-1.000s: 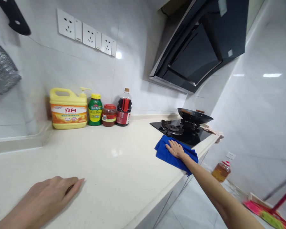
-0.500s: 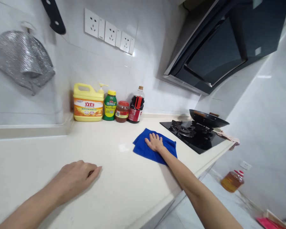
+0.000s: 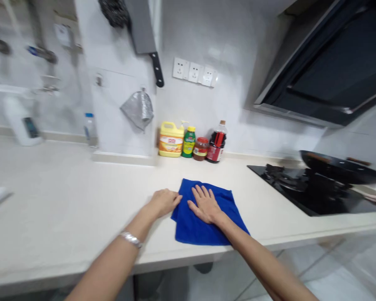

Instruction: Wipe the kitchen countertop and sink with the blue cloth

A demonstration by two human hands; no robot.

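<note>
A blue cloth (image 3: pixel 207 221) lies spread on the pale countertop (image 3: pixel 81 196) near its front edge. My right hand (image 3: pixel 204 203) rests flat on the cloth with its fingers stretched out. My left hand (image 3: pixel 163 201) lies on the counter at the cloth's left edge, fingers loosely curled and touching that edge. A silver bracelet (image 3: pixel 130 239) shows on my left wrist.
A yellow detergent jug (image 3: pixel 171 139), a green bottle (image 3: pixel 188 142), a red jar (image 3: pixel 200 149) and a dark sauce bottle (image 3: pixel 217 143) stand by the wall. A black hob (image 3: pixel 303 190) with a wok (image 3: pixel 341 167) is to the right. A cleaver (image 3: pixel 146 33) hangs above.
My right hand has slid the blue cloth leftward away from the hob. My left hand has moved right to the cloth's edge. The view has swung left and pulled back.
</note>
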